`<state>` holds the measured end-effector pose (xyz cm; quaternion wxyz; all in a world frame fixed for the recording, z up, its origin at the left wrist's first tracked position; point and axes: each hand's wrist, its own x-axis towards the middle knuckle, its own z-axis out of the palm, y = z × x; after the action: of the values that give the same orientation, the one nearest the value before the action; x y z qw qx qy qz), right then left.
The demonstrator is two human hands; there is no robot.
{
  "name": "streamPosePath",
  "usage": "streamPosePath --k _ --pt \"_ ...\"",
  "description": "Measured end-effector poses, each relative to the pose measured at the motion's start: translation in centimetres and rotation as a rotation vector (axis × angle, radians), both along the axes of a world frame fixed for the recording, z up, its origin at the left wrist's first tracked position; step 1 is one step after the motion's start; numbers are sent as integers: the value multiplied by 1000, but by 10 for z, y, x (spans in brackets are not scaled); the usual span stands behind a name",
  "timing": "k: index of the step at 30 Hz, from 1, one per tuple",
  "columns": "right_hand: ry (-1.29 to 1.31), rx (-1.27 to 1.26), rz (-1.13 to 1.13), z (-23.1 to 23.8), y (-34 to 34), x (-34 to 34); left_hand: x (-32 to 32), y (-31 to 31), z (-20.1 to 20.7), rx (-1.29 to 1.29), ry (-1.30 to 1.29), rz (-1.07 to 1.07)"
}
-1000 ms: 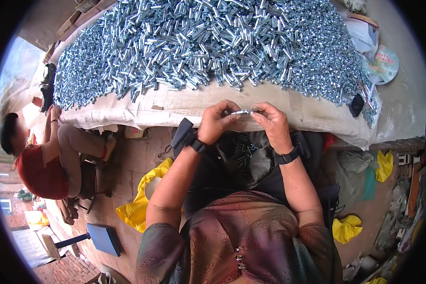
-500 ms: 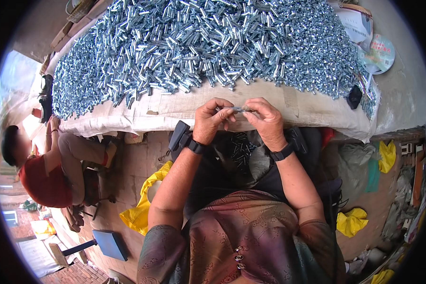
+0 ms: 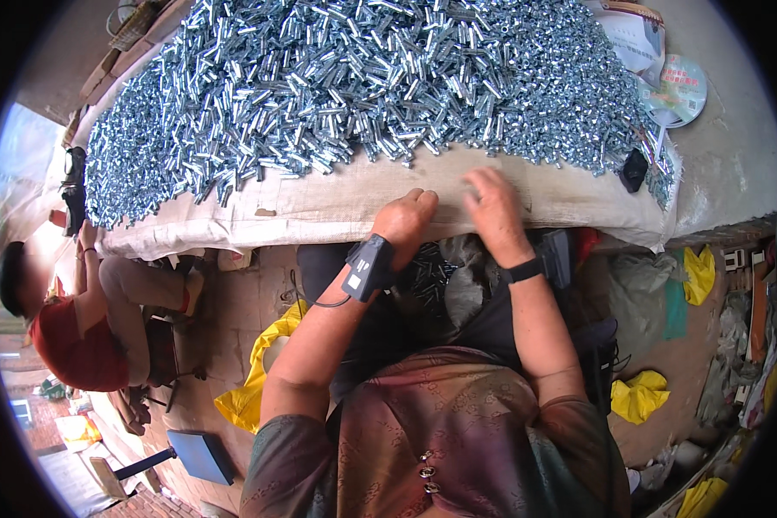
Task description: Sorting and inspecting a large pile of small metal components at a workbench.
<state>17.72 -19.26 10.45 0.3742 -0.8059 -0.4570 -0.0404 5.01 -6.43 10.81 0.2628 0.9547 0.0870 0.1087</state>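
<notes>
My left hand (image 3: pixel 406 223) is closed, back upward, just over the near edge of the cloth-covered table (image 3: pixel 319 200). Its curled fingers hide whatever they may hold. My right hand (image 3: pixel 495 217) is apart from it to the right, bent over the same edge; motion smears its fingers, so their grip is unclear. Beyond both hands lies a broad heap of shiny metal tubes (image 3: pixel 337 86), with small nut-like metal pieces (image 3: pixel 552 112) at its right side and more small metal pieces (image 3: pixel 134 164) at its left. Below my hands, dark slender pieces (image 3: pixel 429 281) lie at my lap beside grey cloth (image 3: pixel 466 293).
A co-worker in a red shirt (image 3: pixel 82 345) sits at the table's left end. A black object (image 3: pixel 634 170) and a round hand fan (image 3: pixel 678 91) lie at the right. Yellow cloths (image 3: pixel 639 397) and a blue-topped stand (image 3: pixel 200 457) are around me.
My hands, which met around a small slender metal piece, have separated. The left has turned back-upward and closed; the right is moving. The view has shifted slightly.
</notes>
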Motion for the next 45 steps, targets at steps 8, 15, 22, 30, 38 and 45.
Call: streamPosePath --k 8,15,22,30,38,45 --pt "-317 -142 -212 -12 0 49 -20 7 24 -230 -91 -205" --pt "-357 -155 -218 -14 5 49 22 60 16 18 -218 169" --pt "-318 -33 -126 -10 9 38 70 75 -1 369 -71 145" --pt "18 162 -64 -13 12 12 30 66 9 359 -23 88" --pt "794 311 135 -14 21 -21 -11 51 1 11 -82 67" --pt "1014 391 187 -10 16 -35 -24 33 4 -382 -164 48"
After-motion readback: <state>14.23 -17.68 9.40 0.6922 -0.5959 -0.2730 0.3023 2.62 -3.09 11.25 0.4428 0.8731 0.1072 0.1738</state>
